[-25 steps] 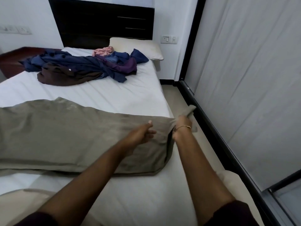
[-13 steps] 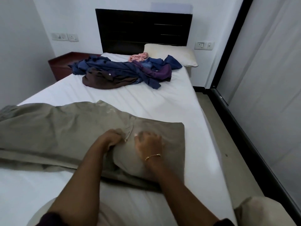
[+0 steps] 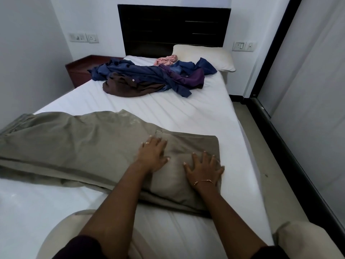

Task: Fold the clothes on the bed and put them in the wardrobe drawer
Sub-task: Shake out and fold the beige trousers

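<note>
While both my hands, left (image 3: pixel 152 156) and right (image 3: pixel 204 168), press flat on the half-folded khaki trousers (image 3: pixel 84 144), the clothes pile (image 3: pixel 149 79) waits unfolded.

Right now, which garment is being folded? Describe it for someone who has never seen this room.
On the white bed, skip the dark pile near the headboard. The khaki trousers lie spread across the near end, both hands pressing flat on them.

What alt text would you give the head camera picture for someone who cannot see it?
Both hands, the left hand and the right hand, press flat with spread fingers on olive-grey trousers laid across a white bed. Further up lies a heap of unfolded clothes beside a pillow, below a dark headboard.
</note>
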A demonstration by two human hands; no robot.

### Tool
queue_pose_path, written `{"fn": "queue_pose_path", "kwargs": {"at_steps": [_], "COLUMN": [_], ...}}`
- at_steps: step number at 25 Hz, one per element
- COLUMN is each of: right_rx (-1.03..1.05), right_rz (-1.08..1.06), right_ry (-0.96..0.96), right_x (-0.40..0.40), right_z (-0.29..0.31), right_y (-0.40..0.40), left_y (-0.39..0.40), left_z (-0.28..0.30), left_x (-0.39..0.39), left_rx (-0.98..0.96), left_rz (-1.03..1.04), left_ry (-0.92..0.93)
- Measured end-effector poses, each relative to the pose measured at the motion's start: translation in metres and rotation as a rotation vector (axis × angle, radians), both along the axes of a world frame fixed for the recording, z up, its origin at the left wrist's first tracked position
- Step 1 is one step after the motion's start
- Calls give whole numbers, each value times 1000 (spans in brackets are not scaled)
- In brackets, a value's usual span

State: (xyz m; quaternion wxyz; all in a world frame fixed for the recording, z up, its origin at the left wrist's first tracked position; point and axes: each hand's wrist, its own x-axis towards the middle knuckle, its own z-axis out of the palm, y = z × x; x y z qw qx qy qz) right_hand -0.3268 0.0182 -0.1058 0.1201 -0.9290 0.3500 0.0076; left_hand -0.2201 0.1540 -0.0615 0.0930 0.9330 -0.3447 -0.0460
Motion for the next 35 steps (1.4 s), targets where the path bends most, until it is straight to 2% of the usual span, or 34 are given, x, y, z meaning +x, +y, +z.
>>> {"fn": "queue_pose_path", "kwargs": {"at_steps": [3,6,11,13,16,18,19,20,22,24,26,28,29,30,31,33,34,35], "right_rx": [13,319,1207,1388,1461,1451,1442,1437,1386,1333,1347,1404,1372,1244,1009,413,229,140], "right_rz": [-161,-279,-530,-589,-510,-415,-358,-309,-221,-147,-104,-100,-106,-107,-83,9,39,56], "right_ry": [-91,-231,-638,-716,-754,-779,-778,-779,-787,-739,-620,-510,-484,-484,-472,-369,-307,-245], "right_x": [-12,-25,-49,-60,-69,-62,-52,-42,-10,26,56,76,82,85,87,81,74,68], "right_z": [11,24,44,71,115,133,136,138,131,118,104,90,82,75,66,51,44,37], "right_y": [-8,-29,-60,-69,-74,-61,-52,-40,-14,19,55,85,95,100,99,85,75,63], "left_y": [-3,-5,-22,-42,-77,-89,-88,-84,-63,-26,15,38,40,38,34,28,25,23], "left_z": [-21,-27,-27,-26,-30,-29,-22,-10,20,49,59,58,51,47,41,29,25,21], "left_x": [-3,-7,-25,-44,-70,-80,-81,-81,-67,-36,0,13,15,13,15,19,22,26], "left_rx": [256,295,230,163,71,-31,-134,-318,-650,-852,-1012,-982,-884,-758,-651,-515,-488,-456], "left_rz": [-88,-46,-10,-14,-65,-95,-108,-86,109,299,357,404,435,445,437,389,385,387], "left_ry": [129,109,151,195,221,364,517,707,1054,1235,1346,1269,1148,1020,883,703,669,654]}}
